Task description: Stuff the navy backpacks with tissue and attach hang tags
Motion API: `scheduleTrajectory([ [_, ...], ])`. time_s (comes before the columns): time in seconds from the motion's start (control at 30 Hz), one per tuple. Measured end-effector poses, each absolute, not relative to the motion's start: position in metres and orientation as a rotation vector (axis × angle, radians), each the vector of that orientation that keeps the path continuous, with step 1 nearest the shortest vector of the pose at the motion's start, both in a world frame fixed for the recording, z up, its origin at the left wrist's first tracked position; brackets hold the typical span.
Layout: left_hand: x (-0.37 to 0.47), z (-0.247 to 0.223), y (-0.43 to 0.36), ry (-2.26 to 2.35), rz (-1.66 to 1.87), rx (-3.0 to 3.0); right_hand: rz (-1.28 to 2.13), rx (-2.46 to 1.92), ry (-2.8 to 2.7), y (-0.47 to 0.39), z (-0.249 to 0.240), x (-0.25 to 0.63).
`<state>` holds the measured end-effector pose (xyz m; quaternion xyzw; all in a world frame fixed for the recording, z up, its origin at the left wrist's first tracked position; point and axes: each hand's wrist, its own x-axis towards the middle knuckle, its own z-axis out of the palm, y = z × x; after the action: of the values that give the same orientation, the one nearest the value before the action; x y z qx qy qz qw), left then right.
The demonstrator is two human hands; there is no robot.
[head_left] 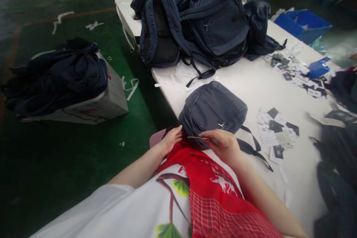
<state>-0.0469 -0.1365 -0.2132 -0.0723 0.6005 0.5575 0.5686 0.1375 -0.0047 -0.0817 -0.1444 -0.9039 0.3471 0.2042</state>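
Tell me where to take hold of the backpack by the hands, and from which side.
Best, probably, by the far right end of the backpack, coming from the right: that rounded flank rises from the table, clear of both hands, while the right hand, pinching a thin flat piece, is over the near edge.

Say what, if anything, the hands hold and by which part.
The right hand holds a thin card, seen edge-on, by its right end. Whether the left hand, near the bag, holds anything cannot be told.
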Motion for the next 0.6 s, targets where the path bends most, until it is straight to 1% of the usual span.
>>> scheduleTrajectory([
  [0.1,-0.048,-0.218,-0.122,1.343,1.275,-0.293,0.954,-0.225,-2.521,-0.022,-0.067,0.139],
  [0.2,-0.052,-0.223,-0.108,1.305,1.275,-0.346,0.985,-0.131,-2.587,-0.039,-0.071,0.135],
  [0.27,-0.055,-0.226,-0.103,1.264,1.253,-0.386,1.157,-0.162,-2.649,-0.044,-0.082,0.131],
  [0.37,-0.060,-0.227,-0.101,1.232,1.188,-0.471,1.568,-0.283,-2.595,-0.031,-0.103,0.131],
  [0.4,-0.061,-0.227,-0.101,1.227,1.171,-0.491,1.640,-0.396,-2.549,-0.021,-0.112,0.134],
  [0.43,-0.063,-0.226,-0.101,1.222,1.159,-0.501,1.657,-0.601,-2.495,-0.008,-0.121,0.140],
  [0.53,-0.065,-0.222,-0.099,1.208,1.159,-0.486,1.472,-1.457,-2.213,0.031,-0.150,0.165],
  [0.6,-0.064,-0.221,-0.097,1.187,1.181,-0.485,1.370,-1.840,-1.966,0.048,-0.168,0.183],
])
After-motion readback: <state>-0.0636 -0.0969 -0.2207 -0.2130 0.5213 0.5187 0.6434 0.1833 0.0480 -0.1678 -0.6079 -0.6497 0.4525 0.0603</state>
